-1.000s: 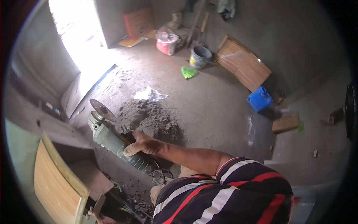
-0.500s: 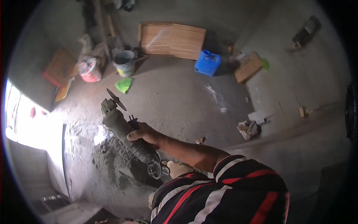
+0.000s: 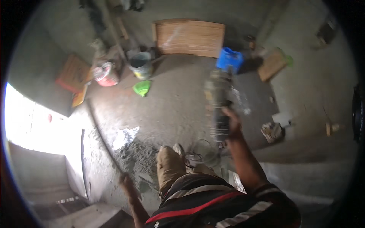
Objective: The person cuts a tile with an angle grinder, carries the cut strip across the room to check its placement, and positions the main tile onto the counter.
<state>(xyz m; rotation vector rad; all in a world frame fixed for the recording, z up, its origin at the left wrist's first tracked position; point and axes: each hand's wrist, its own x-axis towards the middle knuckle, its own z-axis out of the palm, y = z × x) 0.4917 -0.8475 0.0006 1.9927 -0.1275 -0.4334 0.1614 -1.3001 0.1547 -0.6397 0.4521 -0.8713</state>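
My right hand [image 3: 232,122] is wrapped round the body of a dusty angle grinder [image 3: 218,102], held up in front of me and blurred by motion. The grinder's head points away toward the blue jug, and its disc is hard to make out. Below its rear end hangs a loose coil of cable [image 3: 203,154]. Low on the left, my left hand [image 3: 126,182] is closed on a long, thin, slightly bent rod [image 3: 102,133] that slants up and away to the left. Smearing hides what the rod is made of.
Wet grey mortar [image 3: 133,161] lies on the floor between my left hand and my legs. Farther off stand a bucket [image 3: 141,66], a red-and-white sack [image 3: 105,74], a green dustpan-like piece [image 3: 142,88], a blue jug [image 3: 229,60] and cardboard [image 3: 190,37]. A crumpled bag [image 3: 272,132] sits right.
The grinder has swung from the left over to the right in my right hand, turning more upright. My left hand has come into view with the rod. The view has shifted left.
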